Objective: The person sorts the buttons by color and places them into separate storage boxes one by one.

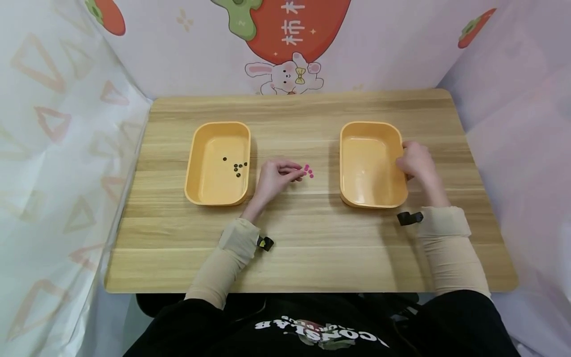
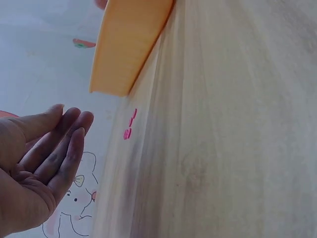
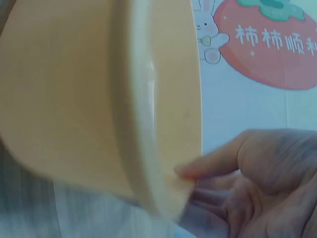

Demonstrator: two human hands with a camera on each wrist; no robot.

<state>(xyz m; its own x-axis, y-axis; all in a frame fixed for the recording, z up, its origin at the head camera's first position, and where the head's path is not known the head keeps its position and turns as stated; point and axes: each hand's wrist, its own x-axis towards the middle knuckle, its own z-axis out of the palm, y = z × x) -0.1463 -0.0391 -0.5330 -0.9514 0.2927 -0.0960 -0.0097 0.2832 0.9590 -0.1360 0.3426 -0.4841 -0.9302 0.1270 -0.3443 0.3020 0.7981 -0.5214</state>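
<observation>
Several small flat pink discs (image 1: 311, 172) lie on the table between two orange-yellow plastic bins. Just left of them hovers my left hand (image 1: 275, 177), its thumb and fingertips close together. In the left wrist view the left hand (image 2: 44, 163) has gently bent fingers, and I see nothing between them. My right hand (image 1: 418, 161) grips the right-hand wall of the right bin (image 1: 373, 202). The right wrist view shows the thumb of the right hand (image 3: 262, 183) on the bin's rim, with the fingers partly hidden behind its wall.
The left bin (image 1: 191, 176) holds several small dark round pieces (image 1: 238, 168). Both bins stand on a wood-grain table (image 1: 294, 263). Behind it hangs a pale printed backdrop (image 1: 388, 49), with white sheets (image 1: 67, 163) at the sides.
</observation>
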